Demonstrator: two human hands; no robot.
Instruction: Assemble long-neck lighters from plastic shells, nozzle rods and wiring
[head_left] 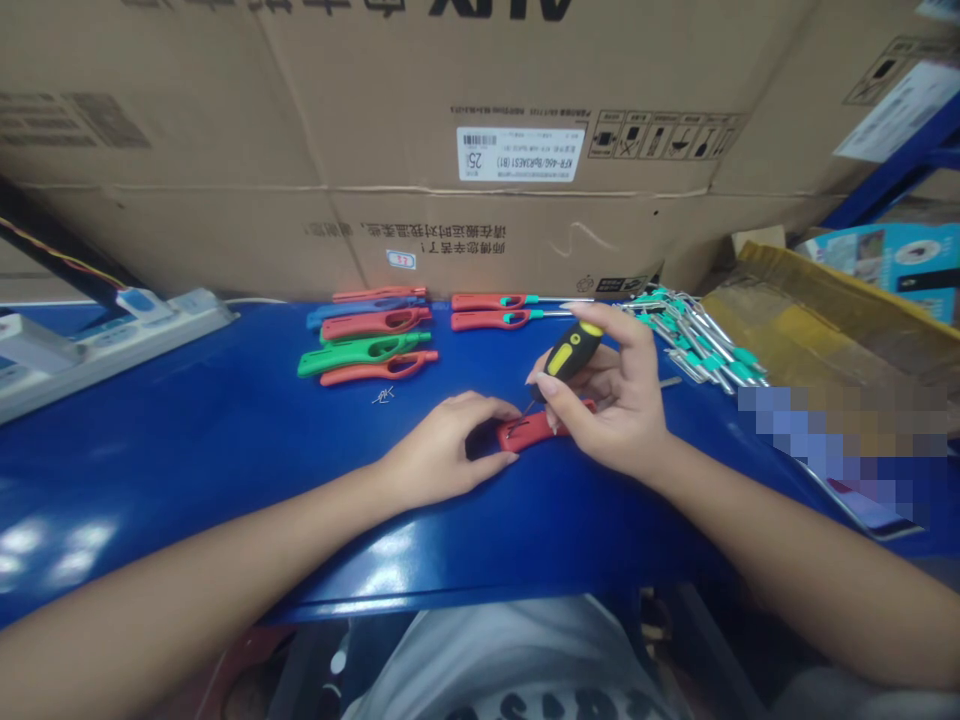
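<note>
Red handle [535, 430], elongated, dark-slotted near left end, on blue table [247, 430]

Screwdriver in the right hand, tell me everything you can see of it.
The screwdriver has a black handle with yellow patches, seemingly plastic, and a thin shank. It leans, handle up, in the grip of the right hand. The shank slants down-left toward the red casing; tip contact is too small to tell.

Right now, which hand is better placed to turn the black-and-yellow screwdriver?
Probably the right hand: it holds the screwdriver, shaft angled down at the red plastic casing; the left hand seems busy steadying that casing.
</note>
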